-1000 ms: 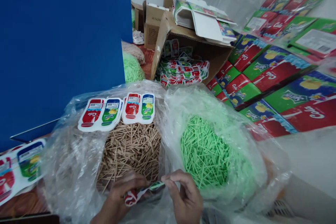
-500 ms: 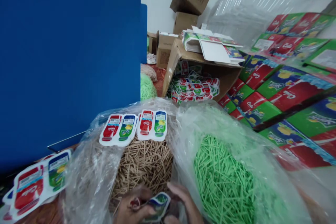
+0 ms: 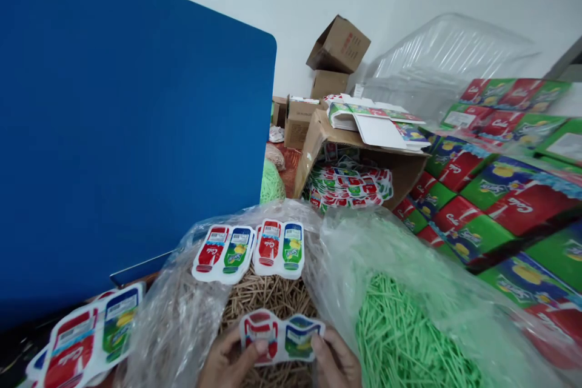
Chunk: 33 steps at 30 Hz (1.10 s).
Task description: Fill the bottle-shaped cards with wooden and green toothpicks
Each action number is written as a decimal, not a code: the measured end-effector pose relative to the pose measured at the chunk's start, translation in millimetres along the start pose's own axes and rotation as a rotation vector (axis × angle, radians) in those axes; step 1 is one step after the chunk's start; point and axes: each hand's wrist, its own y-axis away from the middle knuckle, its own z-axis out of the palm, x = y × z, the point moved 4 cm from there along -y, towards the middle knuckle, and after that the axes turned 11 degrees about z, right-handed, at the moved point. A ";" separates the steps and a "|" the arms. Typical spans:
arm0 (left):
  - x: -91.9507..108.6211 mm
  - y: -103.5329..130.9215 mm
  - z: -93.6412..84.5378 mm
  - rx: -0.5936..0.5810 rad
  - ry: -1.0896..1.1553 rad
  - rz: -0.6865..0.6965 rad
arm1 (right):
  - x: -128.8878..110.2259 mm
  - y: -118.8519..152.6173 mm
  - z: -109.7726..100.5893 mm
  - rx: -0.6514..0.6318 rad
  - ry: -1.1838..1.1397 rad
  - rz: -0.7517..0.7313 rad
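At the bottom centre, my left hand (image 3: 234, 357) and my right hand (image 3: 334, 357) pinch the two ends of a white card (image 3: 280, 347) printed with a red cola can and a green-blue can. Below the card lies an open plastic bag of brown paper sticks (image 3: 273, 294). Two stacks of similar cards, a left one (image 3: 224, 253) and a right one (image 3: 279, 248), rest on the bag's far part. Beside it on the right is a bag of green sticks (image 3: 409, 333).
More cards (image 3: 88, 336) lie at the lower left, by a blue panel (image 3: 136, 121). A tipped cardboard box (image 3: 313, 145) full of cards stands ahead, flat cartons (image 3: 377, 127) on top. Printed boxes (image 3: 495, 182) are stacked at the right under plastic film.
The card, tilted and partly hidden between my hands before, is now spread flat with both cans showing. The view has tipped upward, so the surroundings sit lower in the picture.
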 end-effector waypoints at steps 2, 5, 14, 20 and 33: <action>13.9 -11.4 -2.6 -0.021 0.010 0.050 | -7.1 -3.8 12.2 -0.116 -0.015 0.046; 29.8 -26.3 -2.3 -0.078 0.072 0.049 | -23.4 -11.1 26.7 -0.242 0.051 0.079; 51.4 -66.8 2.7 -0.152 0.042 0.030 | -52.7 -50.1 35.8 -0.368 0.206 0.154; 54.8 -121.3 6.0 -0.162 -0.075 0.040 | -69.6 -91.0 49.2 -0.218 0.384 -0.014; 52.0 -163.2 -55.2 0.025 -0.916 0.054 | -70.3 -135.1 66.1 0.173 0.888 -0.306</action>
